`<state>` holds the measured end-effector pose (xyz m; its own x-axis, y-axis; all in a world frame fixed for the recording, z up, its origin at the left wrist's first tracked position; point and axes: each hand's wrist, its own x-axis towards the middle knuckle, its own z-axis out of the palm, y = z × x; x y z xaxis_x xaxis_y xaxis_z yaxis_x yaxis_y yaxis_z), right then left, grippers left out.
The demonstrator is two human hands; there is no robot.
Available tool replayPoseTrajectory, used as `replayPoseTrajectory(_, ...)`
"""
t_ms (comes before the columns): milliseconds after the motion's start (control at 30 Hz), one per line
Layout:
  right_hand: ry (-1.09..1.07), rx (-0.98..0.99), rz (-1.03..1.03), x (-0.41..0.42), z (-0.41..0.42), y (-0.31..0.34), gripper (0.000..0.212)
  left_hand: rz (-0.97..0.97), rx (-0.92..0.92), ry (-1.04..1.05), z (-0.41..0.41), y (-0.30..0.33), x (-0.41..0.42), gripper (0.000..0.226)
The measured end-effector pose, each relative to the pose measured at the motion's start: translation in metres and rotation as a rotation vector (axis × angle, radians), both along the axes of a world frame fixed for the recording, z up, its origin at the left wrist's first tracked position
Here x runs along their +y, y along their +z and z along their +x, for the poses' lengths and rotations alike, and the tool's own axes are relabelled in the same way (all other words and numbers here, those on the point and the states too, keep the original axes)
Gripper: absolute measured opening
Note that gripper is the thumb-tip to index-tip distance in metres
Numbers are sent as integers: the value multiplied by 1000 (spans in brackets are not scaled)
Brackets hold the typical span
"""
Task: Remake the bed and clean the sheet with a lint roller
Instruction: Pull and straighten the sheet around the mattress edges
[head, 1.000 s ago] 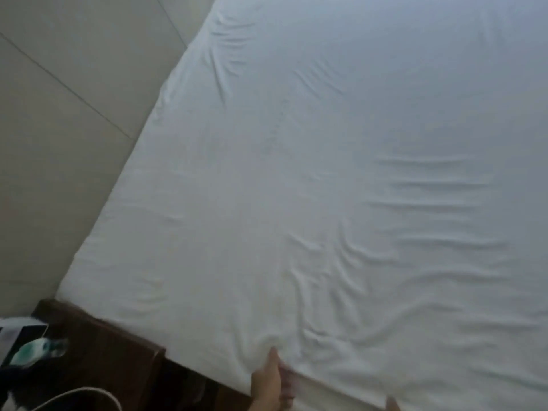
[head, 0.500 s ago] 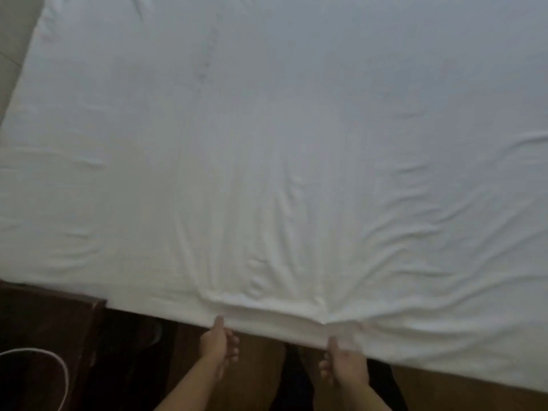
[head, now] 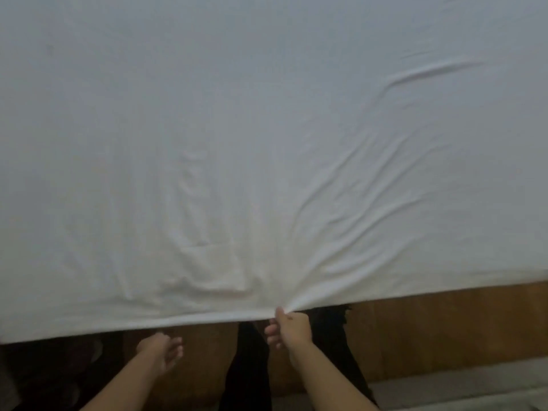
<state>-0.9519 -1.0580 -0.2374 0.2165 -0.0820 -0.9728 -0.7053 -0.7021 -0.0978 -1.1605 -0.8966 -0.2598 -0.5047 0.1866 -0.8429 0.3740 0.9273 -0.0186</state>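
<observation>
Head view is filled almost edge to edge by a white bed sheet, spread flat over the mattress; its near edge runs across the lower part of the frame, lower at left and higher at right. Left half of the sheet is seen mostly smooth with faint creases, while long wrinkles are fanned out across the right half, all converging on one gathered point at the near edge. Below the edge a brown wooden bed frame is visible, with a strip of pale floor at the bottom right. Dark trousers of the person are seen between the forearms, against the wood. Right hand is raised to the sheet edge, thumb and fingers closed on the bunched fabric, the cloth pulled taut from the pinch. Left hand is held just under the sheet edge, apart from the fabric, fingers loosely curled with nothing gripped. Dim shapes in the dark bottom left corner cannot be identified. Lint roller is not seen in this view.
</observation>
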Motion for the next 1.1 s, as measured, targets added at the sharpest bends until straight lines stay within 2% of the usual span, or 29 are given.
replayPoseTrajectory(100,-115,-107,-88,-25,49,-1,23,-95,11,-146,36,1,-23,27)
replayPoseTrajectory(167,-260,-206,-194,-49,90,-3,30,-67,-60,-277,80,0,-48,42)
replayPoseTrajectory(267,-363,-334,-326,-94,154,-7,48,-142,-226,-271,159,7,-92,57)
replayPoseTrajectory(367,-325,-333,-294,-136,201,-16,48,-171,-293,-124,221,12,-134,47)
replayPoseTrajectory(467,-220,-303,-228,-163,209,-26,40,-8,-169,-75,239,1,-169,33)
replayPoseTrajectory(500,-205,-283,-258,-175,204,-28,41,-19,-120,-93,242,-1,-179,32)
replayPoseTrajectory(633,-227,-133,-383,-227,174,-22,43,-308,-86,-135,244,12,-211,26)
replayPoseTrajectory(667,-221,-142,-356,-232,171,-18,43,-279,-78,-189,247,16,-216,27)
replayPoseTrajectory(733,-191,-216,-260,-231,177,-8,44,-140,-84,-441,259,21,-227,35)
replayPoseTrajectory(800,-201,-325,-190,-217,201,-1,46,-84,-198,-622,287,27,-234,45)
replayPoseTrajectory(867,-252,-390,-185,-205,236,-3,49,-119,-300,-533,317,24,-236,52)
replayPoseTrajectory(933,-292,-383,-194,-203,266,-11,55,-173,-317,-432,338,14,-233,52)
replayPoseTrajectory(1033,-218,-358,-162,-217,281,-21,56,-98,-270,-368,341,-4,-238,29)
replayPoseTrajectory(1100,-148,-371,-188,-229,274,-21,52,-126,-225,-415,333,-13,-248,30)
